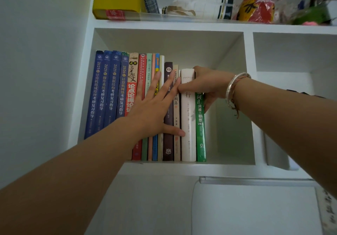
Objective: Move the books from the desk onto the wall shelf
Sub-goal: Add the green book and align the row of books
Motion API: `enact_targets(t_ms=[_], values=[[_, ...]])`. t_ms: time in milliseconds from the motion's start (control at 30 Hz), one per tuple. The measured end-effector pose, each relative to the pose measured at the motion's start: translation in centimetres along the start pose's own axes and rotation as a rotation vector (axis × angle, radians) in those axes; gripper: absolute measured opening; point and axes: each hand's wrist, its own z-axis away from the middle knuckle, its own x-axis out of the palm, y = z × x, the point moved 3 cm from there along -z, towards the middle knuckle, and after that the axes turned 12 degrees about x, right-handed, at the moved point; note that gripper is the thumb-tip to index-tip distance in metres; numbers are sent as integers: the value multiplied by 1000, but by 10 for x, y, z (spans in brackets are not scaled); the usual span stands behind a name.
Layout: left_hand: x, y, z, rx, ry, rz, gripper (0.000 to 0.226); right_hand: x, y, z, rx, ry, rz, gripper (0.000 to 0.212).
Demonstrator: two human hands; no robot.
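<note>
Seating step, books at the wall shelf (182, 167). I stood the books upright in the left compartment, spines outward, in one row that began against the left wall and ended partway across; the right part of that compartment stayed free. My left hand (155, 107) lay flat with its fingers spread across the spines in the middle of the row, the thumb reaching to the white book (188, 125), bracing the row. My right hand (206, 85) gripped the end of the row: the thumb crossed the white spine while the fingers curled behind the green book (200, 128), the last in line. I judged this to be the closing of a placement, the newest volumes being squared against their neighbours.

The next move, as I judged it, called for easing both hands off without the unsupported end tipping rightward, then returning to the table, which lay out of view, so how many books remained there could not be told.

Appearance of the books: four tall blue books (105, 92) on the far left, then thinner volumes in red, pale green, salmon and blue, a dark brown one (168, 143), a cream one, the thick white one and the green one. Heights dropped from left to right.
</note>
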Motion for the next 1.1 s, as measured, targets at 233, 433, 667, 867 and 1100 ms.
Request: enact_targets(t_ms=[233,433,667,867,1100], values=[[-1,3,0,-16,-14,59,134,-11,33,-2,68,-228,-219,59],[-5,10,-2,67,3,-97,134,15,79,11,189,-441,-190,73],[-4,13,-4,79,1,-132,134,33,94,1,130,-421,-398,75],[-3,14,0,69,-6,-118,134,38,96,2,123,-455,-374,86],[0,12,1,70,-13,-78,134,40,98,7,134,-405,-366,92]])
